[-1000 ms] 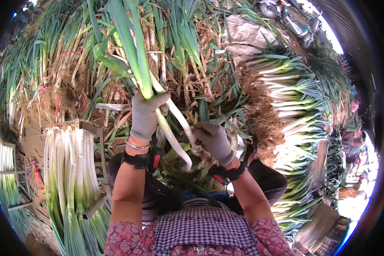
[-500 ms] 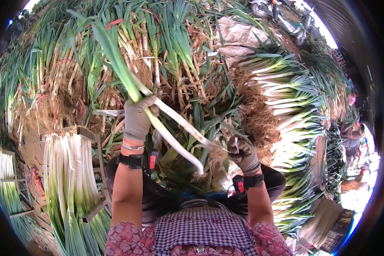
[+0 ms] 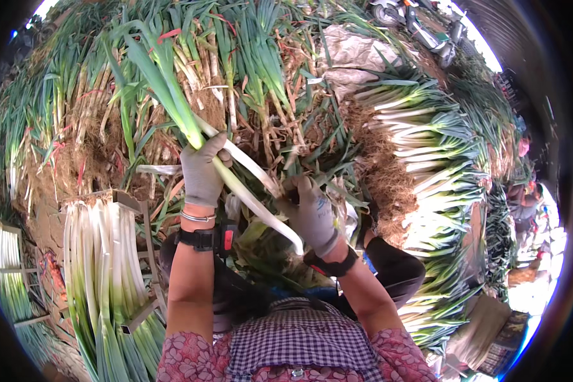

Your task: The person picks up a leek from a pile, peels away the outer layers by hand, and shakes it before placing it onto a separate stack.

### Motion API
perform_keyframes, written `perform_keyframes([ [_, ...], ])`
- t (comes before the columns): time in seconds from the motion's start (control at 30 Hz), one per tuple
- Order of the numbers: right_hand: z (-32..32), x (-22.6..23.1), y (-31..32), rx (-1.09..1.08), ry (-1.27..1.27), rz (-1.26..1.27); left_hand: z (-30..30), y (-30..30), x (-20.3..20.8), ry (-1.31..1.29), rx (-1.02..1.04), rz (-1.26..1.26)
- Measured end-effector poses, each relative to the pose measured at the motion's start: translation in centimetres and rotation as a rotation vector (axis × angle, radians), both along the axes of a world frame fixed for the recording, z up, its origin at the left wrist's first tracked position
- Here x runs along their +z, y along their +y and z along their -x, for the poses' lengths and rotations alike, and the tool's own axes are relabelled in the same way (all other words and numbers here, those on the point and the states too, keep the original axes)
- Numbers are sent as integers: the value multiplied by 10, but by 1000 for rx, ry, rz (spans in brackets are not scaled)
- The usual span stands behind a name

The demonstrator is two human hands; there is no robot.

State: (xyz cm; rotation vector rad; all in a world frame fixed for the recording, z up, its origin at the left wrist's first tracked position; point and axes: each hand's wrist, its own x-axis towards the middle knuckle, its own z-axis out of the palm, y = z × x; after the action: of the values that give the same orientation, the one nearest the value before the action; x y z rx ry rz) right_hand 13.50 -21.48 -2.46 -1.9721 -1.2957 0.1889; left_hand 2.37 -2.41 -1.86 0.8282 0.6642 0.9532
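My left hand [image 3: 202, 170], in a grey glove, grips a long leek [image 3: 248, 200] where its white stalk turns green, holding it slanted with the leaves up to the left. My right hand [image 3: 313, 213], also gloved, pinches a loose outer skin strip [image 3: 253, 167] on the stalk, a little above its white lower end. Both wrists wear black bands. My knees and checked apron [image 3: 299, 337] lie below the hands.
A rack of cleaned white leeks [image 3: 102, 267] stands at my left. Heaps of uncleaned leeks with roots and soil [image 3: 172, 83] fill the area ahead. Stacked trimmed leeks [image 3: 439, 159] curve along the right. A scooter [image 3: 414, 19] and a person [image 3: 522, 149] are at the far right.
The leek has tilted further left. My right hand went down to the root end, then came back up the stalk to the skin strip.
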Motion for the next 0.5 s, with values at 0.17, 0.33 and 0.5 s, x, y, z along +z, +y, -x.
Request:
perform_keyframes([
  [0.17,1,7,10,6,282,1,11,-4,3,22,-135,21],
  [0.33,4,0,9,64,148,163,10,-6,-6,58,-158,85],
  [0.5,10,7,15,65,372,97,8,-11,-4,45,-159,50],
])
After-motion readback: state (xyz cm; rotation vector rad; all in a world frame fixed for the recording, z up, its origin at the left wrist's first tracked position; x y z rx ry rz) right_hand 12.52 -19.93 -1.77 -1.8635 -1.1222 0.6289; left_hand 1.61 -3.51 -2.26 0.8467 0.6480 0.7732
